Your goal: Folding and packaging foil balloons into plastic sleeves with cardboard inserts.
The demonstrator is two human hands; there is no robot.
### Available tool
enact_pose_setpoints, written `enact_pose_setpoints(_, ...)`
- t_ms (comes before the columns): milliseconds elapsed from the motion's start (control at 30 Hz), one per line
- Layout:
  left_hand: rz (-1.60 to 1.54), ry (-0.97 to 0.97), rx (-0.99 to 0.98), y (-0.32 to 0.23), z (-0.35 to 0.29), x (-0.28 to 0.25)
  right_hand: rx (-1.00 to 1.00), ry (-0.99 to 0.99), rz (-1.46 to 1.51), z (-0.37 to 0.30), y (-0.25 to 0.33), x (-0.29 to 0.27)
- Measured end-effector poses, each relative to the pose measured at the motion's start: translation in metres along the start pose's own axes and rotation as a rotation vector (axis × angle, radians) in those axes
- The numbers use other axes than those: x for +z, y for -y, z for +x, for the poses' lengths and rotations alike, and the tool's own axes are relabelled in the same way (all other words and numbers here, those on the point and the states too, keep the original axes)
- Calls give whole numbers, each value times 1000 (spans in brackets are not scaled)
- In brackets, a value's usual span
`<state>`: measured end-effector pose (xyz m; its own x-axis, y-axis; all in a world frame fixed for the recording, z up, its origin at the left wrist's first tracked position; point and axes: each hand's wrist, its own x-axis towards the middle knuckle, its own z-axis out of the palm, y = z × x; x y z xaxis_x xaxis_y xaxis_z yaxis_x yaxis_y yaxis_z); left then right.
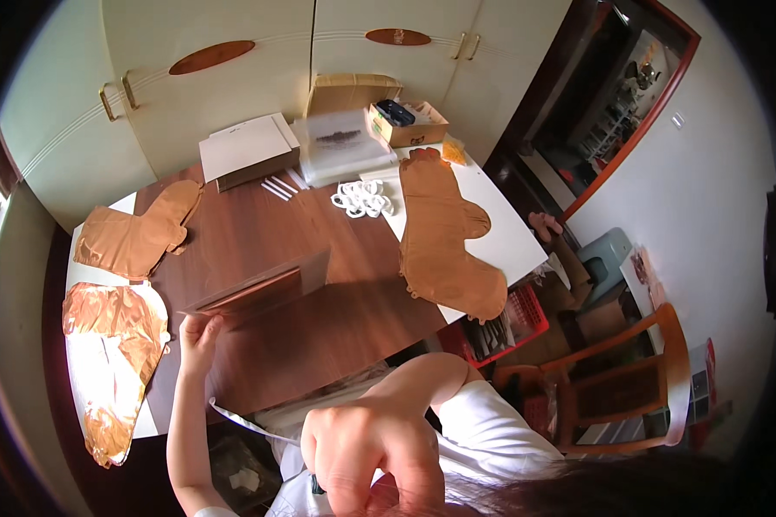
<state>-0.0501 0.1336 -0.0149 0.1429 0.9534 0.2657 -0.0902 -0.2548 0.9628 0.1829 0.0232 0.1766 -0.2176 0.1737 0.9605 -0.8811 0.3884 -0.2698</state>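
My left hand (198,338) grips the near left corner of a thin stack of brown cardboard sheets (263,286), which is tilted up off the dark wooden table (319,327). My right hand (362,448) is raised close to the camera with its fingers curled. A small dark bit shows under it, and what it holds is hidden. A clear plastic sleeve edge (237,420) hangs below the table's near edge between my arms.
Tan stockings lie in a pile at the left (138,233) and a longer pile on white paper at the right (444,237). Shiny bagged stockings (112,345) sit far left. White clips (362,199), boxes (246,151) and clear bags (341,142) stand behind. A wooden chair (629,379) and a red basket (504,323) are on the right.
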Motion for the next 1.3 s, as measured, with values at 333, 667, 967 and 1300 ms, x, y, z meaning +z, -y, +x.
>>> enact_pose_setpoints(333, 174, 570, 260, -85, -48, 50, 634, 170, -1725, -64, 76, -6)
enact_pose_setpoints(667, 321, 776, 178, -78, -62, 110, 1694, -484, -1878, -159, 271, 46)
enact_pose_setpoints(967, 161, 772, 134, -53, -75, 120, 1113, -1353, -2186, -412, 408, -18)
enact_pose_setpoints(1300, 114, 575, -91, -30, -80, 104, 1971, -1050, -2056, -446, 332, -78)
